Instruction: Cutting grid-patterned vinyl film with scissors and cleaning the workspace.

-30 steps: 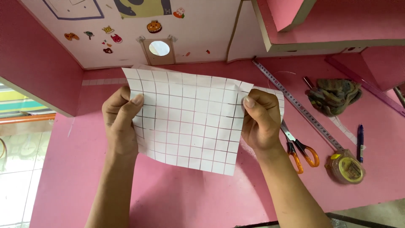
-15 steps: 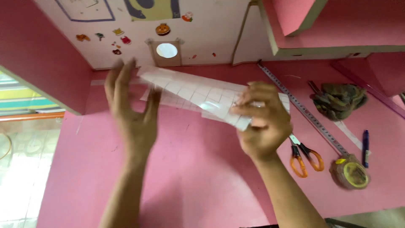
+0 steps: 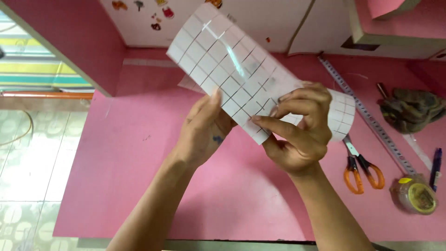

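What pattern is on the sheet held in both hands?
The sheet is white with a dark square grid, seen best in the head view.

You're at a home craft corner: a pink desk (image 3: 139, 153) against a sticker-dotted wall (image 3: 139, 18), with scissors (image 3: 362, 167), a ruler (image 3: 367, 116), a tape roll (image 3: 418, 196) and a pen (image 3: 436, 167), beside a tiled floor (image 3: 28, 158).
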